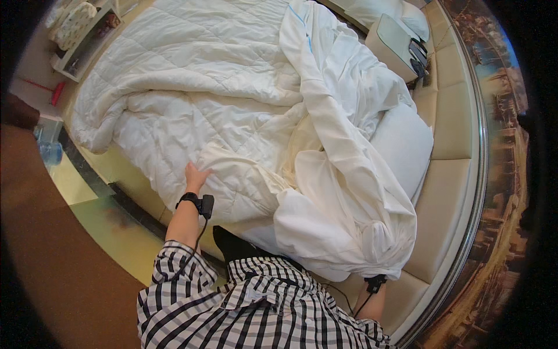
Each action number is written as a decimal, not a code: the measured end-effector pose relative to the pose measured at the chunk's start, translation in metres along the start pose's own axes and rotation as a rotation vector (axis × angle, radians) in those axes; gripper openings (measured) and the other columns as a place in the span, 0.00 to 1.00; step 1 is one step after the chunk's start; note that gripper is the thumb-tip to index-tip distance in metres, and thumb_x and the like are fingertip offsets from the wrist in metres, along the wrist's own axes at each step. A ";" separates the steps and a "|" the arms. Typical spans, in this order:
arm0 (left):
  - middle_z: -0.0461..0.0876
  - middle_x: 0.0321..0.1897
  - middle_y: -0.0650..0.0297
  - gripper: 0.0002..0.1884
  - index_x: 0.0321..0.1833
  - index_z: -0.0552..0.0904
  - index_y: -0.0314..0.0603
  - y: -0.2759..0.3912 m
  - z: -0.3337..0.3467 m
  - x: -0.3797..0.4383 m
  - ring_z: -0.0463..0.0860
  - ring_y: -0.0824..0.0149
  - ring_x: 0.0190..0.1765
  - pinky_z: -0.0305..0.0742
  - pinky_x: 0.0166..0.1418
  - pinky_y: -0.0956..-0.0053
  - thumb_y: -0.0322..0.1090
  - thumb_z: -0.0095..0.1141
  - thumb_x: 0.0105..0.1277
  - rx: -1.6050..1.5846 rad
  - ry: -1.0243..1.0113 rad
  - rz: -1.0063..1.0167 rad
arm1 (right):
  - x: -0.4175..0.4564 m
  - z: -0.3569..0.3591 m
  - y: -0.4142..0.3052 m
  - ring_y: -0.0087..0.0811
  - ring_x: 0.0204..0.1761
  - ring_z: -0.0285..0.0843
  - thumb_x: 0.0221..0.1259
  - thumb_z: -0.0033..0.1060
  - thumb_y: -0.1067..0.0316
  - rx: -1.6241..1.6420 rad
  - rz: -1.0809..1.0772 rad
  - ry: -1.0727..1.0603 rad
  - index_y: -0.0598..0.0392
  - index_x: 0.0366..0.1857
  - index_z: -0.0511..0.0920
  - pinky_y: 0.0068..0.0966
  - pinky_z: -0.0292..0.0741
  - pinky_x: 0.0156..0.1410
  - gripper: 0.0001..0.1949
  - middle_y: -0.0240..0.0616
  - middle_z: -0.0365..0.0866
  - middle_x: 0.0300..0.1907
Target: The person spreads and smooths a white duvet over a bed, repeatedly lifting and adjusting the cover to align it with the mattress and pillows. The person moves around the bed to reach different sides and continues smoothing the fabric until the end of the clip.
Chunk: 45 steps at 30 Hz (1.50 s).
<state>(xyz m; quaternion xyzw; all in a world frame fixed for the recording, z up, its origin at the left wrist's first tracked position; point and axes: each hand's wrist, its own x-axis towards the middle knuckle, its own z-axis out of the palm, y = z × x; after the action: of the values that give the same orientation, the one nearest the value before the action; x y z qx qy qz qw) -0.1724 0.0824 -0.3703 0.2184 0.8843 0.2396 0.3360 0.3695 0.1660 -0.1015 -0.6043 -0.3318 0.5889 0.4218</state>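
Note:
My left hand (197,176) rests against the near side of a white quilted comforter (165,122), thumb spread to the right. Its fingertips blend into the folds, so I cannot tell whether they grip the cloth. A black strapped device (202,205) with a cable circles that wrist. White cover fabric (344,126) lies bunched over the comforter's right part, a blue line along its far edge. Under the near end of this fabric my right hand is hidden; only the right forearm (370,303) and a black wrist device (375,283) show.
A white pillow (405,148) lies against the padded cream headboard (444,187). Beyond the bed is a nightstand (388,48) with dark items on it. At far left are a white shelf unit (85,48), a red broom-like tool (56,93) and a blue water bottle (50,152).

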 end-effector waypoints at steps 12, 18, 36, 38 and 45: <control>0.74 0.53 0.57 0.24 0.57 0.71 0.33 0.140 -0.016 -0.084 0.71 0.62 0.57 0.63 0.61 0.69 0.35 0.56 0.58 -0.730 -0.672 0.048 | -0.003 0.001 -0.016 0.25 0.49 0.70 0.62 0.51 0.61 0.001 -0.003 0.106 0.58 0.51 0.71 0.23 0.68 0.54 0.17 0.35 0.74 0.47; 0.68 0.59 0.54 0.27 0.63 0.64 0.36 0.264 -0.296 -0.128 0.69 0.60 0.59 0.65 0.61 0.64 0.48 0.38 0.68 -0.668 0.762 0.777 | 0.000 0.004 -0.003 0.26 0.49 0.69 0.62 0.51 0.61 0.088 -0.028 0.096 0.58 0.51 0.71 0.23 0.68 0.54 0.17 0.35 0.73 0.48; 0.54 0.67 0.54 0.46 0.72 0.44 0.47 0.281 -0.018 -0.275 0.58 0.63 0.66 0.53 0.68 0.70 0.31 0.59 0.54 -0.329 -1.140 1.105 | -0.024 0.043 0.057 0.26 0.50 0.68 0.63 0.51 0.61 0.273 -0.036 -0.028 0.58 0.52 0.70 0.23 0.68 0.55 0.17 0.35 0.73 0.49; 0.57 0.66 0.56 0.47 0.72 0.43 0.47 0.272 -0.015 -0.270 0.60 0.63 0.65 0.55 0.67 0.70 0.30 0.60 0.53 -0.554 -1.265 0.724 | -0.026 0.047 0.061 0.26 0.50 0.68 0.63 0.51 0.61 0.279 -0.043 -0.033 0.58 0.52 0.70 0.23 0.67 0.55 0.18 0.36 0.72 0.49; 0.75 0.48 0.61 0.18 0.53 0.74 0.41 0.258 -0.053 -0.194 0.74 0.68 0.50 0.69 0.51 0.72 0.34 0.56 0.59 -0.579 -0.760 0.692 | -0.030 0.061 0.074 0.26 0.51 0.68 0.63 0.51 0.61 0.295 -0.063 -0.039 0.58 0.53 0.69 0.24 0.67 0.55 0.18 0.36 0.72 0.49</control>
<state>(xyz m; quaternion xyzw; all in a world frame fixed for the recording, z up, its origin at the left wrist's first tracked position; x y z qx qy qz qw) -0.0198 0.1652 -0.0927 0.4641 0.4778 0.4719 0.5776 0.2997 0.1149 -0.1518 -0.5134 -0.2687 0.6294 0.5177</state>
